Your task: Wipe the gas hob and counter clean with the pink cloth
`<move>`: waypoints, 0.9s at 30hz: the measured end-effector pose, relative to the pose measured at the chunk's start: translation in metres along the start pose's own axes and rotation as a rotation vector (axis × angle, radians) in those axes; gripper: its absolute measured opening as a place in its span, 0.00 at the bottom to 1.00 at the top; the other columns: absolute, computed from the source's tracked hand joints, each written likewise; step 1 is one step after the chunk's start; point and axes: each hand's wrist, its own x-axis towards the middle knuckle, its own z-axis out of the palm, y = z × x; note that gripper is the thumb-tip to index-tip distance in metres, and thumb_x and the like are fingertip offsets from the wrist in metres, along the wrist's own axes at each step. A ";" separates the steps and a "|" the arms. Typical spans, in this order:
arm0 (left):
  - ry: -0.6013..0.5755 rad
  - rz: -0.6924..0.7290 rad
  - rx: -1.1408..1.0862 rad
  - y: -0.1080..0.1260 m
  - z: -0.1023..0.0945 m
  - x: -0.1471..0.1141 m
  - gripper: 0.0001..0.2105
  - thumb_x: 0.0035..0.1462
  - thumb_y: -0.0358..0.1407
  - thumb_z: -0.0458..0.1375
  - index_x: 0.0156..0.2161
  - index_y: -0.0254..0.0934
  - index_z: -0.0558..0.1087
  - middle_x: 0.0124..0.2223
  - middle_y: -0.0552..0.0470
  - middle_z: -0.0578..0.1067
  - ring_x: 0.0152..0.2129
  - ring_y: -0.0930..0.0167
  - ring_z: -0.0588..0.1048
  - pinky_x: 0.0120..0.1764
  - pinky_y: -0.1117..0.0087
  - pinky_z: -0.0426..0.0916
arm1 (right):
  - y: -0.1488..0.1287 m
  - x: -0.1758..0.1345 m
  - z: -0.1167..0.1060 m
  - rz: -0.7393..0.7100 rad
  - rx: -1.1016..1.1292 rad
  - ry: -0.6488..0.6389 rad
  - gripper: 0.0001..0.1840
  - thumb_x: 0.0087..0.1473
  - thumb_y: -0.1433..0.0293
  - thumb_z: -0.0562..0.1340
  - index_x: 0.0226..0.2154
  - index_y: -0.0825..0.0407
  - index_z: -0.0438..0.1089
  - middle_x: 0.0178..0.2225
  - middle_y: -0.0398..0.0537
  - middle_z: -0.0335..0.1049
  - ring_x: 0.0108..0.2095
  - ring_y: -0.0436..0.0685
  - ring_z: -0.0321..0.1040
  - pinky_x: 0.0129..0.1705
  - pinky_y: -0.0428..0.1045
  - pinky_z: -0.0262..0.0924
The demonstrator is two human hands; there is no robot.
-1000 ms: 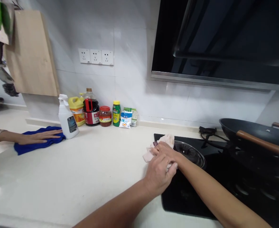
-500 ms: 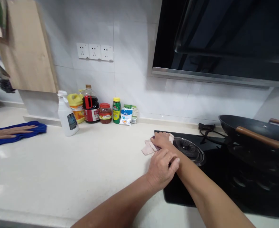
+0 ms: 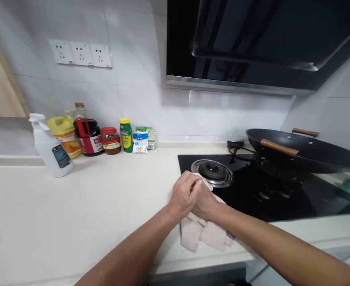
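My right hand (image 3: pixel 205 201) presses a pale pink cloth (image 3: pixel 212 236) down at the left front corner of the black glass hob (image 3: pixel 237 202). Its fingers are mostly hidden behind my left hand. The cloth spreads over the hob's edge onto the white counter, loose folds hanging toward the front. My left hand (image 3: pixel 183 194) is curled into a loose fist against the back of my right hand, with nothing visible in it. Just beyond both hands lies the round left burner (image 3: pixel 213 171).
A black wok (image 3: pixel 300 153) with wooden handles sits on the right burner, under the range hood (image 3: pixel 237 43). Along the wall stand a white spray bottle (image 3: pixel 51 149), a yellow jug (image 3: pixel 66 135), a dark sauce bottle (image 3: pixel 88 137), a red-lidded jar (image 3: pixel 111 142), a green bottle (image 3: pixel 126 137) and packets (image 3: pixel 141 142).
Both hands have drawn the cloth from beside the left burner toward the counter's front. The view has swung right, so the other person's hand on a blue cloth is out of frame.
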 end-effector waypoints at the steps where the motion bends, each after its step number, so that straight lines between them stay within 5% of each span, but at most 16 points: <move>1: -0.002 0.015 -0.020 0.000 0.000 0.000 0.10 0.69 0.34 0.50 0.42 0.38 0.74 0.38 0.48 0.72 0.38 0.68 0.73 0.44 0.64 0.70 | -0.001 -0.014 -0.004 -0.010 0.019 0.035 0.19 0.62 0.61 0.56 0.52 0.51 0.66 0.50 0.58 0.68 0.51 0.67 0.63 0.54 0.63 0.60; 6: -0.035 0.038 -0.018 -0.001 0.004 -0.003 0.08 0.68 0.35 0.52 0.44 0.37 0.74 0.40 0.47 0.71 0.40 0.67 0.72 0.46 0.63 0.70 | 0.016 -0.077 -0.026 0.073 -0.018 0.177 0.30 0.59 0.61 0.61 0.61 0.50 0.57 0.60 0.60 0.59 0.61 0.68 0.55 0.62 0.65 0.56; 10: -0.132 0.005 0.011 -0.001 0.008 -0.007 0.08 0.67 0.33 0.53 0.40 0.37 0.75 0.39 0.48 0.71 0.39 0.67 0.71 0.46 0.63 0.70 | 0.050 -0.113 -0.044 0.257 -0.271 0.137 0.22 0.59 0.57 0.61 0.54 0.46 0.68 0.61 0.58 0.57 0.62 0.71 0.52 0.62 0.67 0.52; 14: -0.218 -0.041 0.039 -0.002 0.012 -0.012 0.08 0.66 0.33 0.54 0.39 0.37 0.75 0.39 0.49 0.71 0.38 0.68 0.71 0.44 0.64 0.69 | 0.073 -0.137 -0.056 0.515 -0.473 0.108 0.20 0.60 0.53 0.60 0.54 0.34 0.71 0.60 0.55 0.57 0.57 0.74 0.56 0.53 0.67 0.56; 19: -0.313 -0.085 0.048 -0.007 0.018 -0.016 0.07 0.65 0.34 0.55 0.38 0.37 0.76 0.39 0.49 0.71 0.38 0.68 0.70 0.45 0.64 0.68 | 0.066 -0.124 -0.051 0.512 -0.529 0.104 0.18 0.61 0.61 0.59 0.54 0.38 0.73 0.52 0.57 0.61 0.45 0.67 0.59 0.45 0.59 0.57; 27: -0.404 -0.133 0.066 -0.011 0.018 -0.018 0.07 0.65 0.33 0.55 0.37 0.38 0.76 0.38 0.50 0.71 0.38 0.68 0.71 0.45 0.65 0.67 | 0.063 -0.085 -0.039 0.324 -0.404 0.067 0.18 0.62 0.66 0.59 0.54 0.43 0.69 0.53 0.56 0.62 0.46 0.64 0.58 0.46 0.56 0.57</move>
